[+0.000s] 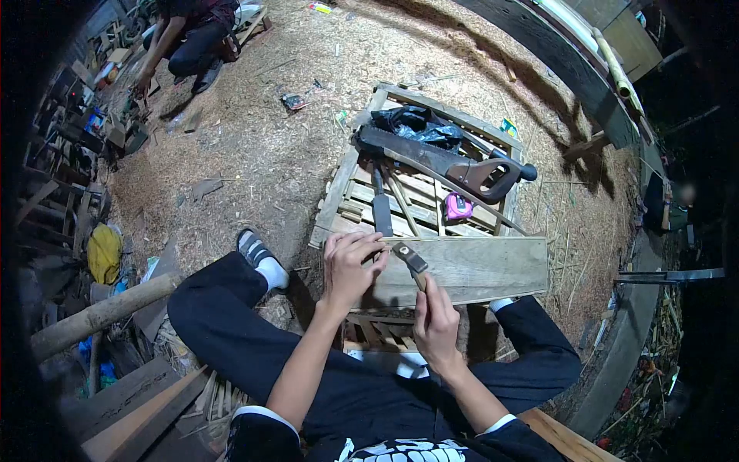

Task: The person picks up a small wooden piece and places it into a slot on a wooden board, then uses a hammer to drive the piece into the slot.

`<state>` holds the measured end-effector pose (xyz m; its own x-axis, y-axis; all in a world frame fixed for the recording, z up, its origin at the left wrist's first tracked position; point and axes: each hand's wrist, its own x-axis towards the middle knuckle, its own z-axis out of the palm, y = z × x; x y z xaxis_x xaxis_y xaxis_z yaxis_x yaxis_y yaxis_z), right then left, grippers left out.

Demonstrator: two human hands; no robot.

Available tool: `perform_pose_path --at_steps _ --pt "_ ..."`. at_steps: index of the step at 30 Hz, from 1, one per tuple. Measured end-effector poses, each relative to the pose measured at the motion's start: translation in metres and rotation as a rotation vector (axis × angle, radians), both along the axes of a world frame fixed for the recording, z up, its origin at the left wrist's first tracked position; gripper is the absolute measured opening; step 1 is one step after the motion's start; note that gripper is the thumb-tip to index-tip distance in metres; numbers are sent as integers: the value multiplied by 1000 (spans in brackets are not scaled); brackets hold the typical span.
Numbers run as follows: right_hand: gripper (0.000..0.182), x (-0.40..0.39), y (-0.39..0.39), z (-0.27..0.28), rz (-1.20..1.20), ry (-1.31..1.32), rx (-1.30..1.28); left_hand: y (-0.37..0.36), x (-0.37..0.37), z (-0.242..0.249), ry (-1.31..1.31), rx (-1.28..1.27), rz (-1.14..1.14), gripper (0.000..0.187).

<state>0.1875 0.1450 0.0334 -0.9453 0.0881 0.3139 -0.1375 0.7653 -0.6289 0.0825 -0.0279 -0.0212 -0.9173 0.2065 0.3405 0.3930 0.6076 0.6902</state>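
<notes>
My right hand point(437, 327) is wrapped round the short handle of a hammer point(409, 257), whose dark metal head sits over the board close to my left fingers. A wide, pale wooden board point(485, 268) lies crosswise in front of me at the near side of a slatted wooden pallet point(336, 202). At the board's left end, my left hand point(354, 266) has its fingers pinched together by the far edge. Whatever is between those fingertips is too small to make out.
On the pallet lie a handsaw point(431, 160), a chisel-like tool point(382, 212), a pink tape measure point(459, 206) and a black plastic bag point(416, 127). Another person point(192, 42) crouches at the far left. Wood scraps and a round pole point(108, 314) are on the left.
</notes>
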Motion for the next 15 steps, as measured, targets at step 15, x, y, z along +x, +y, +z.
perform_pose_path --at_steps 15 --pt "38 2 -2 4 7 16 -7 0 0 3 -6 16 -4 18"
